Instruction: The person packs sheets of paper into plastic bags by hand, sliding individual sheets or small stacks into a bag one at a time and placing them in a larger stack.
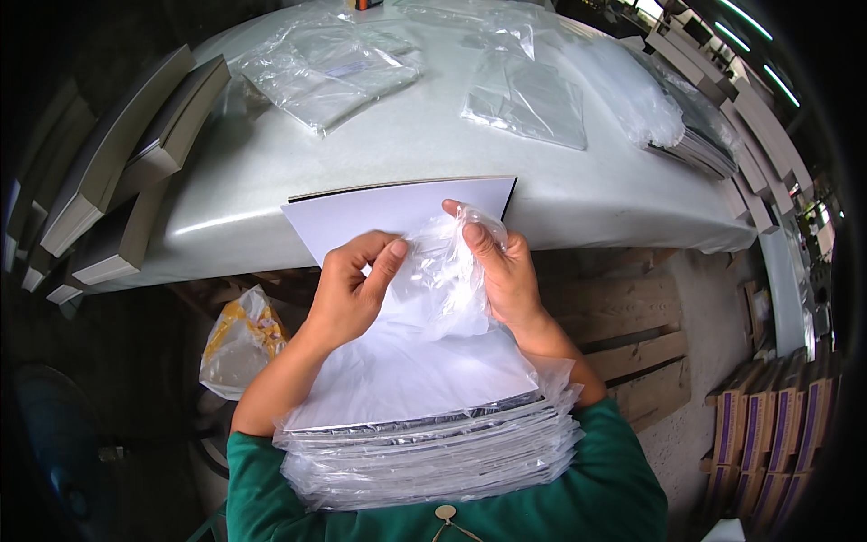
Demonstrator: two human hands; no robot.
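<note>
My left hand (348, 289) pinches one side of a crumpled transparent plastic bag (438, 275) between thumb and fingers. Bunched film from the same bag is gripped by my right hand (508, 275), its thumb pressed on it. Beneath both hands lies a white sheet (348, 217) with a dark edge at its far side; it leans on the table's front edge. Closer to my body rests a thick stack of flat, plastic-wrapped sheets (433, 461), between my forearms. Where the bag's film ends over the white surface is hard to make out.
Transparent plastic bags lie on the pale table (244, 194), in one pile (330, 77) and another (528, 99). Thick dark-topped blocks (172, 122) stand at left; more pale blocks (768, 135) at right. Below are a white-and-yellow sack (242, 348), wooden slats (632, 348) and stacked cartons (759, 425).
</note>
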